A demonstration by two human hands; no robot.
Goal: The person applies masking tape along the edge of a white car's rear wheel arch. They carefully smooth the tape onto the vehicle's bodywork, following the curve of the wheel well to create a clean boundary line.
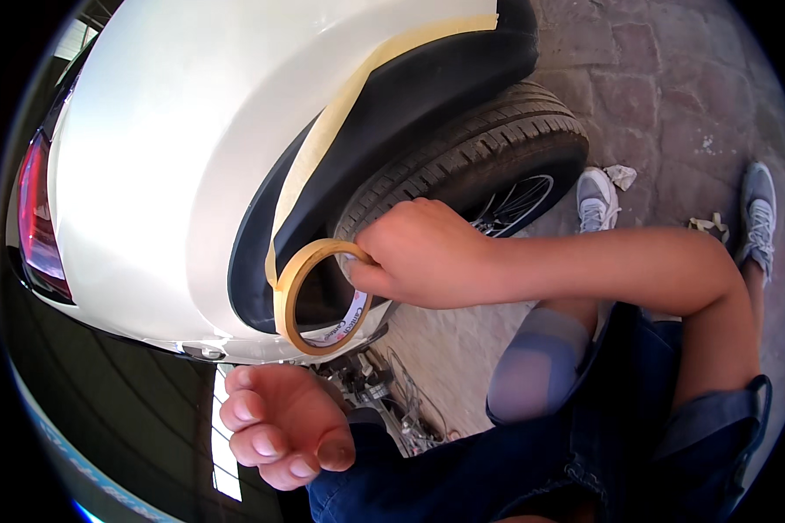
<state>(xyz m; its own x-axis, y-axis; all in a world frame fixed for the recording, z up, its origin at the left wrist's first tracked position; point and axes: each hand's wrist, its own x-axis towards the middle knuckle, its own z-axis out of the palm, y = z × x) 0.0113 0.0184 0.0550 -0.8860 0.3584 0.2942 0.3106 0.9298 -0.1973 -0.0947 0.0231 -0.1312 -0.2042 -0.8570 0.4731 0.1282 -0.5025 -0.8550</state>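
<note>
A roll [284, 305] of yellow masking tape, a flat ring with a pale printed core, hangs near the centre of the frame. One matte, papery strip [310, 157] runs from it, bending up to the upper middle along the edge of the smooth black trim [427, 74]. The trim curves over one rubber tyre [497, 148] with deep-grooved tread. Glossy white car bodywork [174, 148] fills the upper left, with one red tail light [39, 209] at the far left.

Of the two hands, the right hand [423, 257], at centre, pinches the right rim of the roll between bent fingers and thumb. The left hand [296, 414], lower left, is palm up and loosely half-curled, holding nothing; it is just below the roll, apart from it.

Two grey shoes [591, 200] stand at the right on uneven stone floor [654, 70], with two crumpled scraps [620, 177] near them.
</note>
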